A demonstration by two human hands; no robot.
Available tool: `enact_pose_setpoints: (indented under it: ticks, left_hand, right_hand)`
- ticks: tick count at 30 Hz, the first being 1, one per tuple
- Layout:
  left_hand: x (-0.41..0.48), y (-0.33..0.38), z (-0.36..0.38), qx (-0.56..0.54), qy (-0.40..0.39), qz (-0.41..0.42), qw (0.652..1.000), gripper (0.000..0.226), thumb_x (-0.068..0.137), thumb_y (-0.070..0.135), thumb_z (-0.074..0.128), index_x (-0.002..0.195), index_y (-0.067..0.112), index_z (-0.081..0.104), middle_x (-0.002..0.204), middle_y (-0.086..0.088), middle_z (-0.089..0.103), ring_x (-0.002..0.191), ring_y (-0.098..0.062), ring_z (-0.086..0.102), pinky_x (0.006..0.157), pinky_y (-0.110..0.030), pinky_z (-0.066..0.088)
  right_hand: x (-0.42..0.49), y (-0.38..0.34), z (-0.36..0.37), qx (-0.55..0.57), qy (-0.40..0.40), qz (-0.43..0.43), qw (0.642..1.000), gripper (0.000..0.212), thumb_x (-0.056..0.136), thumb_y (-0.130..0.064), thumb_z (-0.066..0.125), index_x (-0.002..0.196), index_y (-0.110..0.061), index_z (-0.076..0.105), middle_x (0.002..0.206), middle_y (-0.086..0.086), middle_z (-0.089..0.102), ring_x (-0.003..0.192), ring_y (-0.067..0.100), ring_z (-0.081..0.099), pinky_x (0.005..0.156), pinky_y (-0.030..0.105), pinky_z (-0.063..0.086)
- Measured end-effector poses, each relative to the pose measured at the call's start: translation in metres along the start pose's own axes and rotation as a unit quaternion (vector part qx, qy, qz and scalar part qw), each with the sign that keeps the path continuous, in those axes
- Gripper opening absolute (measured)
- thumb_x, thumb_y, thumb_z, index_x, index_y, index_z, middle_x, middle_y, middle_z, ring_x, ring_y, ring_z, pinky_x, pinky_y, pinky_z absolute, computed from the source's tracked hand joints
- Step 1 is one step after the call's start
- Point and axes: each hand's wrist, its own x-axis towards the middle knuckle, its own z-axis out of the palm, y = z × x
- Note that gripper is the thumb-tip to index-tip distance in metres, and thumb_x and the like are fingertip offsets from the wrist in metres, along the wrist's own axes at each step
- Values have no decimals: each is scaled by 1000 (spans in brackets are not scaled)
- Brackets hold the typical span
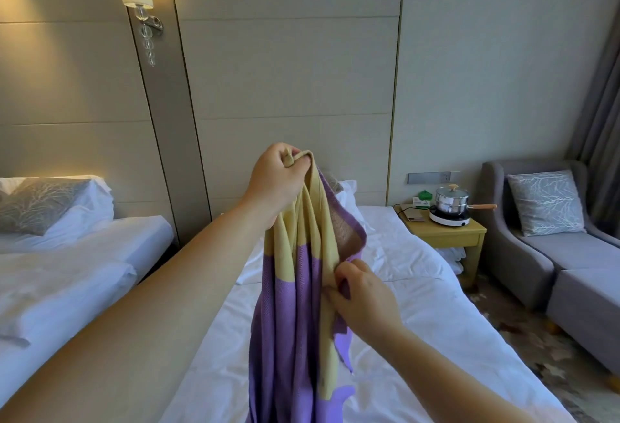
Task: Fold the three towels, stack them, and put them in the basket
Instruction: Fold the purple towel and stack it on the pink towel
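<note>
Pinched between thumb and curled fingers, a top corner of the yellow-and-purple towel (295, 288) hung from the left hand (276, 181) at the middle of the frame. The right hand (364, 302), lower and to the right, nipped a side edge of the cloth between thumb and fingertips. The towel dangled in loose, bunched vertical folds above the white bed (419, 322), its lower end running off the bottom edge of the frame.

By my reading this was the start of folding 1 of the 3 towels: lifted, not yet spread. The next move likely called for the right hand to find the matching corner along that edge, so the cloth could be drawn flat and halved.

The left arm reached long from the lower left, wrist raised; the right forearm came in from the lower right. Neither the basket nor the other 2 towels showed. At right stood a nightstand (449, 238) bearing a pot (451, 201), then a grey armchair (536, 255).
</note>
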Motion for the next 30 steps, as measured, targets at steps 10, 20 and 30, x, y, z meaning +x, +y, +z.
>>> enact_pose_setpoints:
  ticks: [10, 20, 30]
  left_hand:
    - [-1, -2, -23, -63, -62, -40, 995, 8, 83, 26, 68, 78, 25, 62, 71, 8, 55, 71, -10, 53, 70, -26, 44]
    - [-8, 3, -12, -73, -56, -56, 994, 33, 79, 27, 74, 65, 23, 44, 58, 10, 39, 53, -8, 37, 48, -16, 35]
    - [-14, 20, -22, -124, -152, -17, 980, 34, 79, 27, 74, 64, 25, 44, 57, 7, 43, 57, -13, 43, 54, -21, 39]
  right_hand:
    - [14, 20, -21, 85, 140, 57, 985, 22, 83, 2, 51, 74, -17, 57, 91, -2, 51, 72, 26, 56, 65, 42, 49]
    - [-11, 14, -5, 7, 97, -79, 992, 18, 76, -2, 63, 76, -15, 75, 75, 0, 53, 76, 24, 57, 62, 28, 44]
    - [13, 14, 6, -24, 115, 8, 993, 60, 65, -75, 43, 89, -23, 64, 89, -12, 42, 86, 12, 48, 67, 27, 44]
